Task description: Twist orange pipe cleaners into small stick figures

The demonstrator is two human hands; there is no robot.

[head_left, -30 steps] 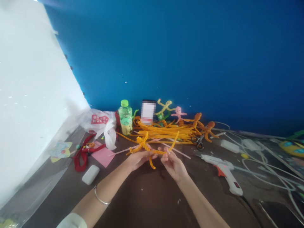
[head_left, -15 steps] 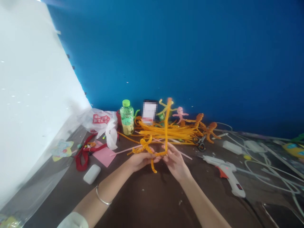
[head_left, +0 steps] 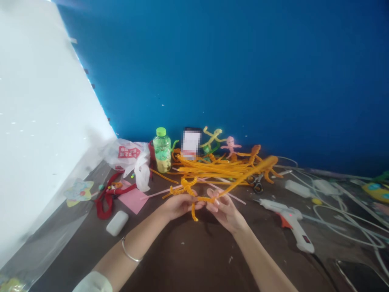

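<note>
Between my hands is an orange pipe-cleaner figure [head_left: 188, 186] with coiled, twisted limbs. My left hand [head_left: 181, 206] is closed on its body, and one limb hangs down below the fingers. My right hand [head_left: 224, 209] pinches an orange pipe cleaner [head_left: 240, 179] where it meets the end of a twisted limb. The free length of that pipe cleaner slants up to the right, in front of the scissors. Just beyond my hands lies a pile of loose orange pipe cleaners [head_left: 209, 167].
A glue gun [head_left: 290, 221] and scissors [head_left: 257, 183] lie right, near white cables [head_left: 343, 219]. Finished figures, among them a pink one [head_left: 231, 146], stand along the blue wall. Left are a green-capped bottle [head_left: 162, 150], plastic bag [head_left: 130, 156], pink paper [head_left: 133, 200] and white case [head_left: 117, 223].
The free end of the pipe cleaner has swung from upright down to the right. My right hand's fingers have shifted round the joint; my left hand stays almost in place.
</note>
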